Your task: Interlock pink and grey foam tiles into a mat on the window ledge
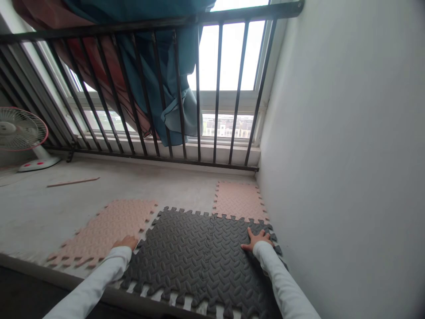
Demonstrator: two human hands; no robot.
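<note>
Two dark grey foam puzzle mats (199, 257) lie joined side by side on the concrete floor. A pink foam mat (239, 201) is locked onto the right grey one at its far edge, close to the wall. Another pink mat (102, 230) lies loose to the left of the grey pair. My right hand (257, 239) rests flat with fingers spread on the right grey mat near its far right corner. My left hand (125, 242) sits at the near right edge of the loose pink mat, beside the left grey mat; its fingers look curled on that edge. Both arms wear white sleeves.
A white wall (348, 155) rises right beside the mats. Black railing bars (199, 88) front a window, with blue and reddish cloth (159, 71) draped over them. A white fan with a pink rim (21, 133) stands far left. A thin strip (73, 181) lies on the floor.
</note>
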